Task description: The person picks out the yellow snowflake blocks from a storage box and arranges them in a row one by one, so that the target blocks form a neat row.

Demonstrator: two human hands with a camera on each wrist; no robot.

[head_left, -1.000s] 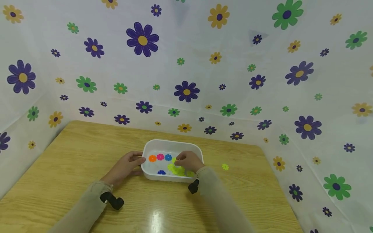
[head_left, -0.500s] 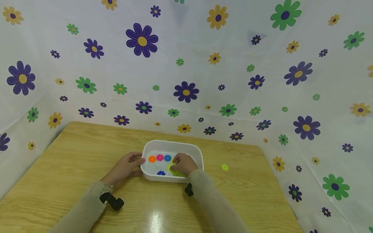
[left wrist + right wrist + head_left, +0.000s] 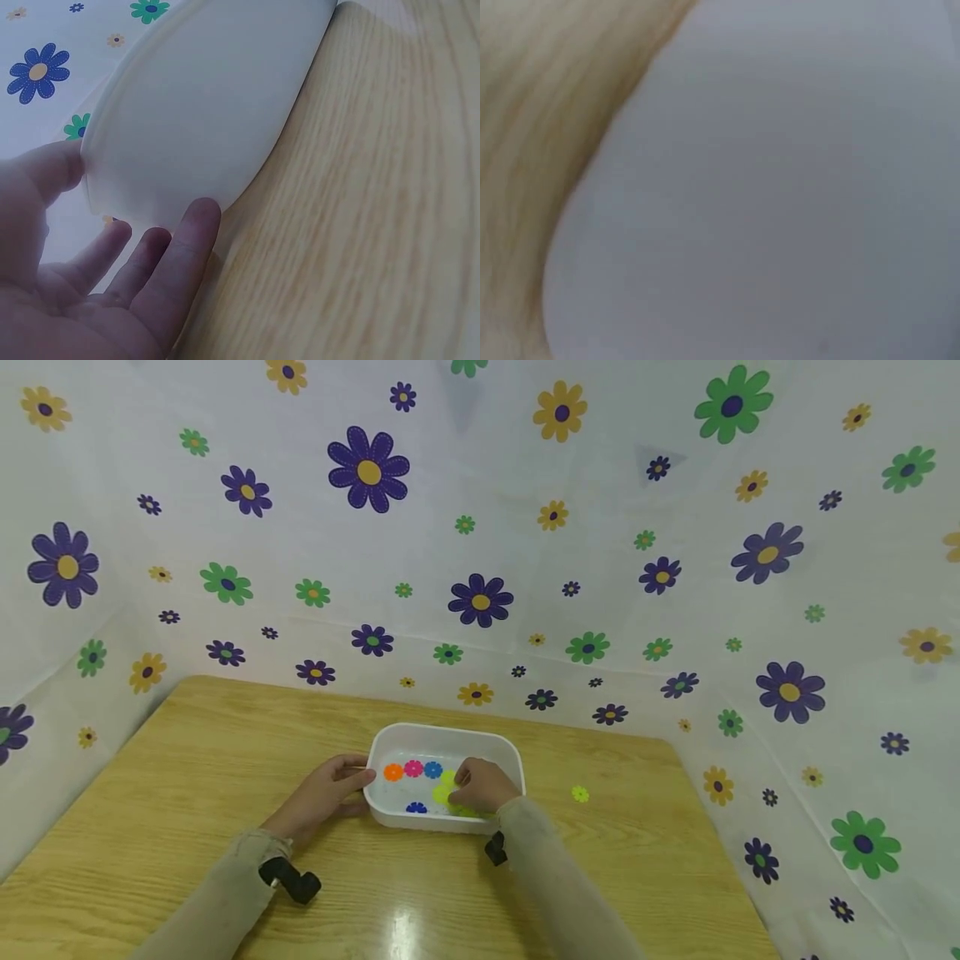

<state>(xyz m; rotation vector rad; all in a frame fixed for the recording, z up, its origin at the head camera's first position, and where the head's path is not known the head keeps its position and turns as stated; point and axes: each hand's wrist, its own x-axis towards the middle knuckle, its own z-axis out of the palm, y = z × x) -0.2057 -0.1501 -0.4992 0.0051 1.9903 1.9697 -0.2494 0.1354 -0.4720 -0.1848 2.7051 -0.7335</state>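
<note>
A white plastic tray (image 3: 442, 737) stands on the table. Its left end is gripped by my left hand (image 3: 324, 791), thumb at the rim and fingers against the outer wall, as the left wrist view shows too. My right hand (image 3: 484, 783) reaches inside at the right, fingers bent down among several yellow flower-shaped discs (image 3: 442, 792). Whether a disc is pinched there is hidden. An orange disc (image 3: 393, 772), a pink disc (image 3: 414, 768) and a light blue disc (image 3: 433, 769) lie in a row; a dark blue disc (image 3: 416, 808) lies near the front wall.
A single yellow disc (image 3: 580, 794) lies on the wooden table (image 3: 652, 860), right of the tray. White flower-printed sheeting (image 3: 420, 543) rises behind the table and at both sides. In the right wrist view, the blurred tray wall (image 3: 765, 195) fills most of the picture.
My right hand has shifted slightly left and forward over the yellow discs, its fingers staying down in the tray. The left hand keeps its grip. The head view has tilted slightly.
</note>
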